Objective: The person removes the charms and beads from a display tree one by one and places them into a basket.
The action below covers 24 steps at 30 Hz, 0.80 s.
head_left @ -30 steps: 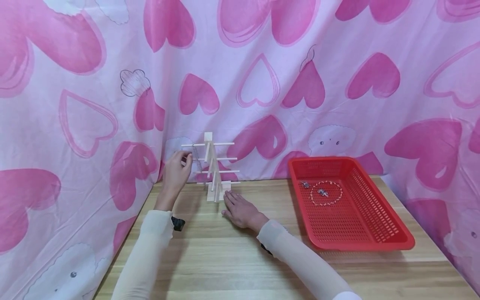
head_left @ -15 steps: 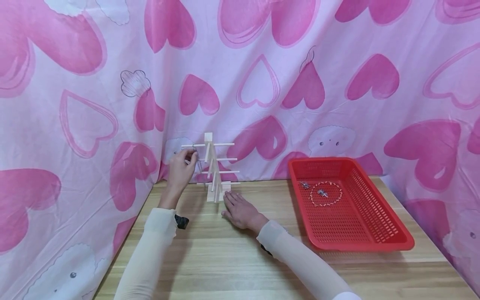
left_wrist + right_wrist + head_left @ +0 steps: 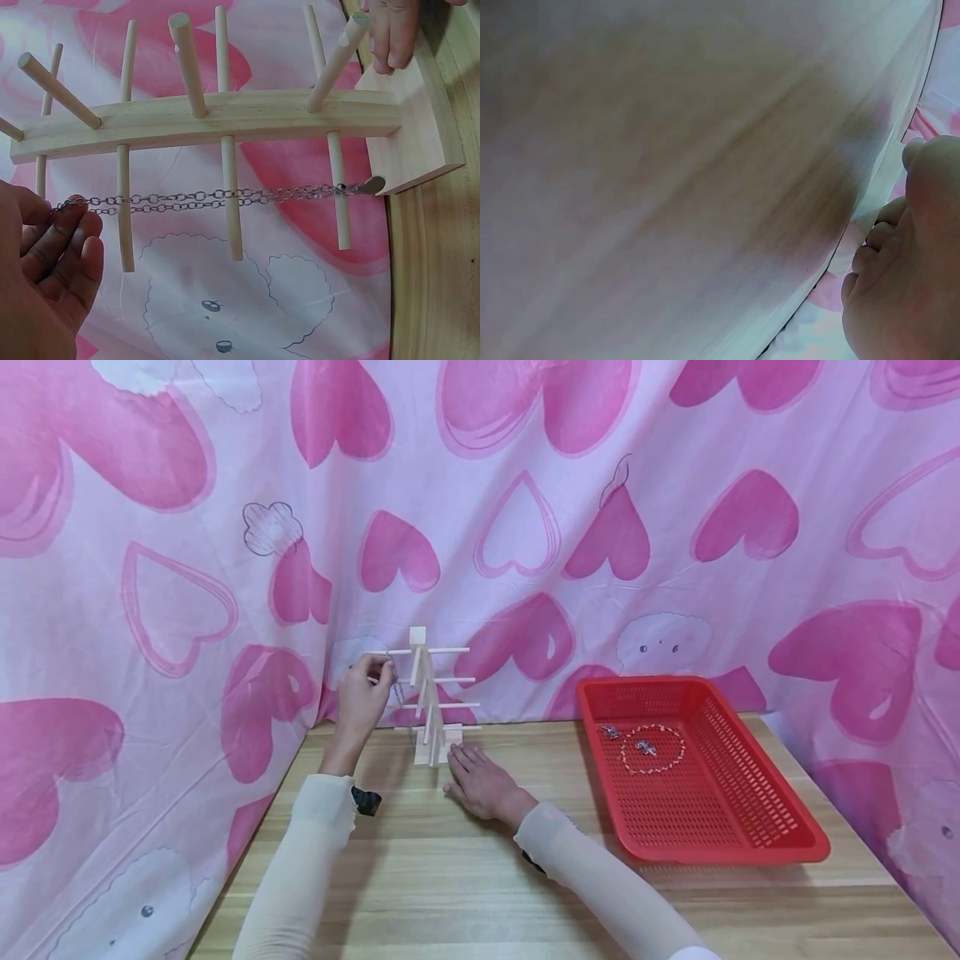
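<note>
Left hand (image 3: 360,697) at wooden rack (image 3: 429,702) (chain (image 3: 395,685) pinched), right hand (image 3: 480,781) flat.

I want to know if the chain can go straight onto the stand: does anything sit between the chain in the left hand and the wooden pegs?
Nothing visible does. The left hand pinches one end of the silver chain, which already lies right beside the pegs of the wooden stand. The right hand only rests at the stand's base, away from the chain's path.

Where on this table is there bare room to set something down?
Free: the wooden table in front, between the two sleeves, and the strip between the right hand and the red basket. Crowded: the back left, where the left hand holds a chain at the wooden peg stand.
</note>
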{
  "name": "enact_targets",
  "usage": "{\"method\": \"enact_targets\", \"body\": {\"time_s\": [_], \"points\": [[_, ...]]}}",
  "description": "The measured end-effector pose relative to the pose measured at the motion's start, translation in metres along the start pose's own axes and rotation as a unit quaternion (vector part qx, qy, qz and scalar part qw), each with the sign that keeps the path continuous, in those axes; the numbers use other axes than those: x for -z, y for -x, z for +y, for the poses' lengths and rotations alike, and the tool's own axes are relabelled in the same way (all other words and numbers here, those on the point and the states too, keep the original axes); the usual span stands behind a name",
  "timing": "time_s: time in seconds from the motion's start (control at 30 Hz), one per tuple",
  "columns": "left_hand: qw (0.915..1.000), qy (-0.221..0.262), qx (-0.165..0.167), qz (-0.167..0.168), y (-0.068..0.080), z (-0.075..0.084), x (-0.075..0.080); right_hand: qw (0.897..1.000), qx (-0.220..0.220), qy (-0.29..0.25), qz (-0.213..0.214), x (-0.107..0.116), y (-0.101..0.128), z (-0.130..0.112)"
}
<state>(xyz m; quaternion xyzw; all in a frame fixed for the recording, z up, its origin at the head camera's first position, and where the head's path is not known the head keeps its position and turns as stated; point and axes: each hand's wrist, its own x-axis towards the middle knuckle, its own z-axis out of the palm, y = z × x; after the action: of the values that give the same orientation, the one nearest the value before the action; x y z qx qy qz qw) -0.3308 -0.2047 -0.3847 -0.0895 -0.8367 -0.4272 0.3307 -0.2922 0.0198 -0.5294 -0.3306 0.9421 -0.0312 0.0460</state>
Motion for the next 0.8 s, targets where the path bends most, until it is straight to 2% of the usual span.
{"method": "enact_targets", "body": {"time_s": [0.23, 0.5, 0.8], "points": [[1.0000, 0.000, 0.001, 0.010, -0.0023, 0.0011, 0.0000, 1.000, -0.001, 0.002, 0.000, 0.0005, 0.0006, -0.0011], [0.9996, -0.022, 0.004, 0.016, -0.0047, 0.0019, -0.0021, 1.000, 0.004, 0.000, 0.002, -0.0003, 0.0008, -0.0009], [0.9991, -0.030, -0.006, 0.031, -0.0065, 0.0016, -0.0005, 1.000, 0.006, -0.001, 0.012, 0.0002, 0.0010, -0.0009]]}}
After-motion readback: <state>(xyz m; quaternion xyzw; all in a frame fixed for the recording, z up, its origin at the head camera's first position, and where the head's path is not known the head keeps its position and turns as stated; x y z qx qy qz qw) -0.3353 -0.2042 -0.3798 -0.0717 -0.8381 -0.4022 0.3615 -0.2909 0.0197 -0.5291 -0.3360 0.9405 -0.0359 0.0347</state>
